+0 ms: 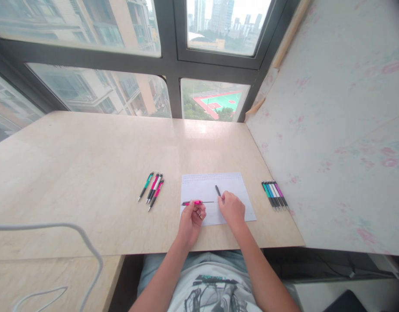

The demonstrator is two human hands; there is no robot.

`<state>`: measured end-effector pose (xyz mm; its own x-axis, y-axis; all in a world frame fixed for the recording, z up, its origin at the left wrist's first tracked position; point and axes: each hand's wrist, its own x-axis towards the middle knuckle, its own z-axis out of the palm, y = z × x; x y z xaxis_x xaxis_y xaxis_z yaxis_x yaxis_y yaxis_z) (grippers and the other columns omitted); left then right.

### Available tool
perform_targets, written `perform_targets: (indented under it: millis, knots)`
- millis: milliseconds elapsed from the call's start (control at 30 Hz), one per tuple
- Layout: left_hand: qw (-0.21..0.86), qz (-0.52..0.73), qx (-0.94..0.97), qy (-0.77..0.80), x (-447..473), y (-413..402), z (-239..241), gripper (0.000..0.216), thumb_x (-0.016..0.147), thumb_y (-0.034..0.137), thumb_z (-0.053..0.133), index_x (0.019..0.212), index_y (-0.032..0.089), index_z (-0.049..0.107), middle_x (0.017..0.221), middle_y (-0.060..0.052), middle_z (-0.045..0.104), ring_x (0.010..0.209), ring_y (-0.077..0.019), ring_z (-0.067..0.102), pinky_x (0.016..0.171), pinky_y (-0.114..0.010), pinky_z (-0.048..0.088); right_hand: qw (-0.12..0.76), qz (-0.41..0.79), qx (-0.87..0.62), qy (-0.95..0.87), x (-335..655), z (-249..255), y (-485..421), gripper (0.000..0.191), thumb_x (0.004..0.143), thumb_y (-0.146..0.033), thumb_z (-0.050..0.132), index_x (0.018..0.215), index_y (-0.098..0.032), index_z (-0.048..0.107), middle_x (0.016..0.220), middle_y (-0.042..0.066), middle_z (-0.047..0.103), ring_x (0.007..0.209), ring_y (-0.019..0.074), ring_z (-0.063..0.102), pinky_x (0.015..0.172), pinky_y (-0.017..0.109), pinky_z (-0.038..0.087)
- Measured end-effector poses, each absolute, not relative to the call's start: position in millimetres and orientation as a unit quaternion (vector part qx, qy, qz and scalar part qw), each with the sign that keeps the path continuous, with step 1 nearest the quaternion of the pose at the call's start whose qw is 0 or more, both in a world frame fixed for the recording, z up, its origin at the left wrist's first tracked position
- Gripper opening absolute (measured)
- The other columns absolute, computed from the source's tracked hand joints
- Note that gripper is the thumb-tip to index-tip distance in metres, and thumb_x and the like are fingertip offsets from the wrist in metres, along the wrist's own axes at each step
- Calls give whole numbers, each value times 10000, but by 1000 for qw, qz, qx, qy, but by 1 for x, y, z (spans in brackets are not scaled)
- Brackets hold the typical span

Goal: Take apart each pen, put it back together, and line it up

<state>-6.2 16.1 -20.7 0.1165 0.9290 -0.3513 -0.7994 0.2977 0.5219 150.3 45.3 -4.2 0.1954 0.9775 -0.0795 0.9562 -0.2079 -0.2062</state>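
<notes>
My left hand (191, 222) is closed around the pink barrel of a ballpoint pen (197, 202) over a sheet of paper (199, 182). From the barrel's right end a thin dark refill (208, 202) sticks out bare, pointing toward my other hand. My right hand (232, 209) is closed, its thumb and fingertips at the near end of a black pen grip section (217, 190). That piece is tilted up and to the left. It appears pinched there, though the fingers hide its lower end. Faint lines of writing run along the top of the sheet.
Several pink, white and green pens (153, 190) lie left of the paper. A row of several pens (275, 196) lies to the right, near the papered wall (332, 130). A white cable (85, 238) curves over the table (89, 173) at front left. Windows stand behind.
</notes>
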Motion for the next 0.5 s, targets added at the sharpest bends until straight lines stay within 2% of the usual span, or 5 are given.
perform_targets:
  millis: [500]
  knots:
    - [742, 584, 104, 313, -6, 16, -21, 249, 835, 366, 725, 807, 119, 708, 727, -45, 680, 590, -92, 570, 605, -221, 475, 48, 97, -780, -616, 148, -3, 47, 202, 952, -340, 515, 922, -194, 651, 946, 79, 706, 818, 199, 668, 614, 269, 370]
